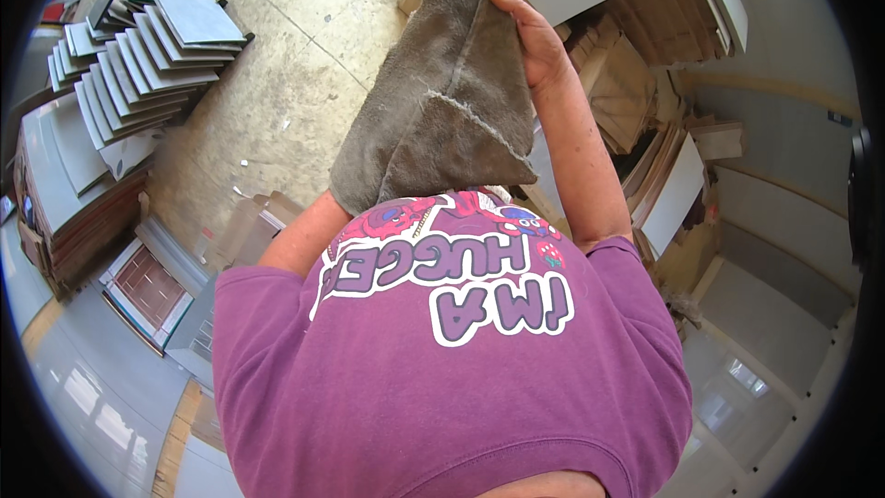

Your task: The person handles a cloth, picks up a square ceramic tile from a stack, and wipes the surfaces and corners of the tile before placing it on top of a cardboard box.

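A brown-grey fleecy cloth with frayed seams is held up in front of my chest. My right hand grips its upper right edge, with the thumb on the near face and the other fingers mostly out of sight behind it. From the lower left, my left forearm runs up behind the cloth, which covers the left hand, so its fingers cannot be made out. The fabric hangs in loose folds, and a ragged pale seam crosses its lower right part.
Racked grey panels stand at the far left, above a stack of boards. Flattened cardboard and leaning white boards are on the right. An opened carton sits by my left elbow. The concrete floor stretches ahead.
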`<action>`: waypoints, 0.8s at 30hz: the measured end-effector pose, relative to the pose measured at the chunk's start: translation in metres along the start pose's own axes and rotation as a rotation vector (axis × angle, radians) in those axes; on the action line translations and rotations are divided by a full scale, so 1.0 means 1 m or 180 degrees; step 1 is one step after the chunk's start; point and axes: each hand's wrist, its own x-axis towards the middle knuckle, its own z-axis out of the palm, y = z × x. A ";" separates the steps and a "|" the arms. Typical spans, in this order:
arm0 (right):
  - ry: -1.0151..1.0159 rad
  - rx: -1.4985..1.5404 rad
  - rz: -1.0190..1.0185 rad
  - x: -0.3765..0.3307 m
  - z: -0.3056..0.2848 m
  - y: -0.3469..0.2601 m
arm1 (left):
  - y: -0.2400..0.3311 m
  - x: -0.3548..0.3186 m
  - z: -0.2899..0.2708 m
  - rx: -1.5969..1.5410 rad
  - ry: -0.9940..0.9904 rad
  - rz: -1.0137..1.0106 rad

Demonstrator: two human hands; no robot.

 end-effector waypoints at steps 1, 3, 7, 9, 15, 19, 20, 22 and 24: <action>-0.0054 -0.0023 0.0011 0.001 -0.002 -0.005 | -0.001 0.004 0.001 0.0043 0.0015 0.0014; -0.0198 -0.0049 0.0062 0.007 0.002 -0.016 | -0.001 0.007 0.003 0.0120 0.0079 0.0004; -0.0430 -0.0429 -0.0002 0.017 0.004 -0.038 | 0.005 0.017 0.006 0.0324 0.0191 0.0035; -0.0411 -0.0792 -0.0188 0.021 0.008 -0.048 | 0.010 0.025 0.007 0.0440 0.0240 0.0089; -0.0296 -0.1506 -0.0690 0.010 0.043 -0.065 | 0.030 0.060 0.015 0.0844 0.0342 0.0496; -0.0849 -0.2927 -0.1569 -0.015 0.053 -0.065 | 0.043 0.089 0.020 0.1195 0.0357 0.0890; -0.0970 -0.3583 -0.1849 -0.025 0.056 -0.063 | 0.046 0.095 0.021 0.1271 0.0336 0.0970; -0.1422 -0.4556 -0.2305 -0.039 0.055 -0.060 | 0.049 0.104 0.022 0.1419 0.0288 0.1073; -0.1704 -0.5179 -0.2385 -0.053 0.047 -0.058 | 0.050 0.110 0.023 0.1505 0.0265 0.1095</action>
